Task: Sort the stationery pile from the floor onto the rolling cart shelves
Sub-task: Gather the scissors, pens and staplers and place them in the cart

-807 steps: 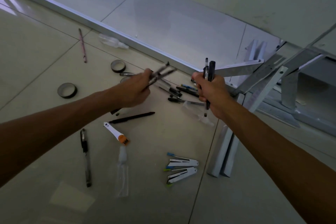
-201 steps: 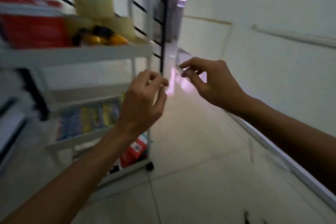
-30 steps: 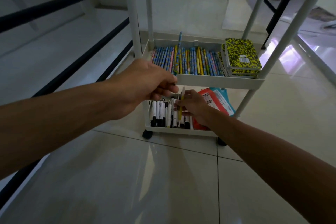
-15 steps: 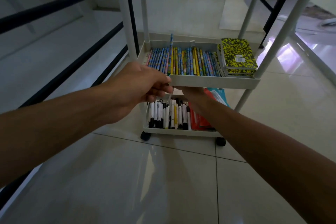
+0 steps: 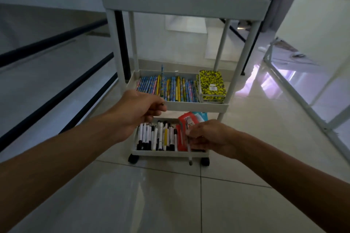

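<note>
Two hands in front of the rolling cart (image 5: 184,4), which fills the upper and centre frame. Right hand (image 5: 210,136), lower centre-right, pinches a thin white pen (image 5: 188,149) that hangs tip-down in front of the bottom shelf (image 5: 168,153), just right of the pens and markers (image 5: 157,136) already lined up there. Left hand (image 5: 138,111), centre frame, has fingers curled at the front lip of the middle shelf (image 5: 189,107); a small dark tip shows at its fingertips, but can't tell what it is or whether it's actually gripped.

Middle shelf holds a row of patterned pencils (image 5: 168,89) and yellow notebooks (image 5: 212,86) at its right. Red packet (image 5: 186,121) sits at the right of the bottom shelf.

Step in hand, as I read it: placing the pen with its kind on the bottom shelf. Next move likely needs the pen turned roughly parallel to the row, lowered past the shelf wall, then let go. Floor pile isn't in view, so remaining count unknown.
</note>
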